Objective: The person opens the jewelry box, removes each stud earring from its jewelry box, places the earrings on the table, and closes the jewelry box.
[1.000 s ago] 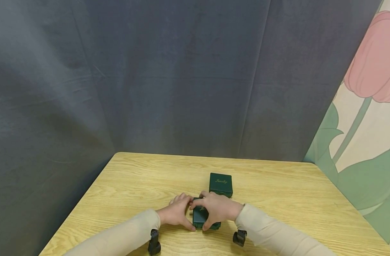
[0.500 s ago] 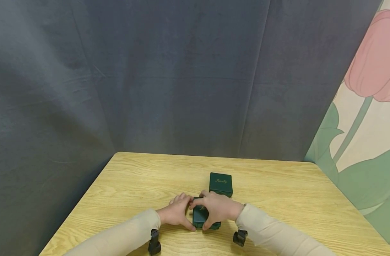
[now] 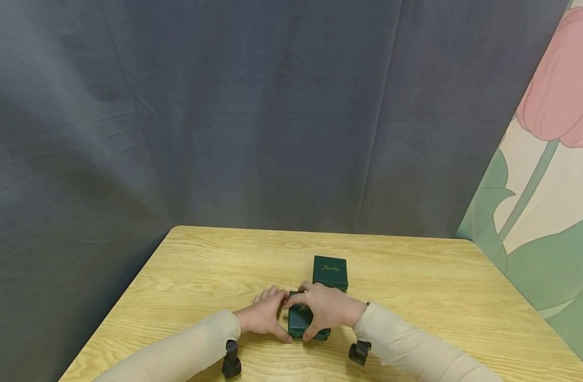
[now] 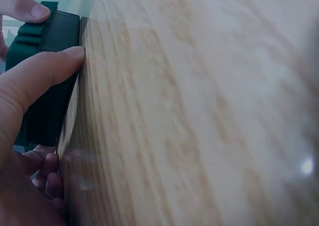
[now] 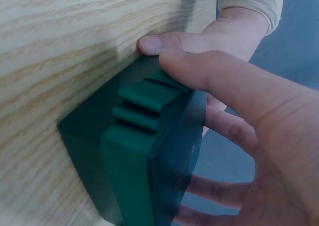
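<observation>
Near box [image 3: 299, 321] sits closed on the surface [image 3: 215, 265]; the left hand [image 3: 263, 318] clamps its fingers on the base [image 5: 87, 153], the right hand [image 3: 332, 307] on the lid [image 5: 127, 161]. Seemingly opening; next calls for lifting gently.

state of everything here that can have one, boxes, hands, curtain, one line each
near green box: lid looks closed, standing on the table, partly covered by the hands
far green box: lid looks closed, lettering up, beyond the right hand
left hand: curled around the near box's left side
right hand: gripping the near box, thumb at its front catch
gray curtain: hanging behind the table
</observation>
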The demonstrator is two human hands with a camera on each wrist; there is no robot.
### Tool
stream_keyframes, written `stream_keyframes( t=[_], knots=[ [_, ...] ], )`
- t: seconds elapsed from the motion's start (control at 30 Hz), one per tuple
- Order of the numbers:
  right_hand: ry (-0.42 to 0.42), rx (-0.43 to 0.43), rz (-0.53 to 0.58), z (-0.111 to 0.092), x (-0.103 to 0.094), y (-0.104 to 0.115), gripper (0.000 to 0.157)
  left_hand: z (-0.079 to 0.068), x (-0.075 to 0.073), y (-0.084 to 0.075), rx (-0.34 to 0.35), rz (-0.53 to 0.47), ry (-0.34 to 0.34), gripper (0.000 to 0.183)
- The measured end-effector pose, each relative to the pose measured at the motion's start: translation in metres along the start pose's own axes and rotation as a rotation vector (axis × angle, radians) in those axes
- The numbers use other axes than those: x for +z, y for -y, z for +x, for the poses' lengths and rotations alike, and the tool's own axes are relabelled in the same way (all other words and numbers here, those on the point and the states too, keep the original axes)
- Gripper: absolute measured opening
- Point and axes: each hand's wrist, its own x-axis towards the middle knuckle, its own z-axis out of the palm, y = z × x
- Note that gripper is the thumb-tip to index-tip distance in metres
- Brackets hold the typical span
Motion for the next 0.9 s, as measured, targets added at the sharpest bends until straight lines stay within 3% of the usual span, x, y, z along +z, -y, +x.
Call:
stream_keyframes(
  t=[0.17,0.33,0.53,0.77,0.9],
  knots=[
    [-0.029,-0.005,0.0,-0.003,-0.005,0.002,0.068,0.0,0.0,0.0,-0.002,0.01,-0.001,0.083],
    [-0.086,-0.016,0.066,-0.01,-0.021,0.001,0.068,-0.002,-0.001,-0.001,-0.012,-0.001,0.012,0.081],
    [-0.302,0.02,0.157,-0.024,-0.056,-0.014,0.074,-0.002,-0.001,-0.001,-0.012,0.0,-0.004,0.074],
    [-0.578,0.136,0.154,-0.037,-0.081,-0.07,0.077,-0.002,0.0,-0.002,-0.014,0.019,-0.019,0.076],
    [-0.631,0.247,0.1,-0.044,-0.08,-0.116,0.077,-0.001,0.002,-0.002,-0.005,0.025,-0.02,0.076]
  ],
)
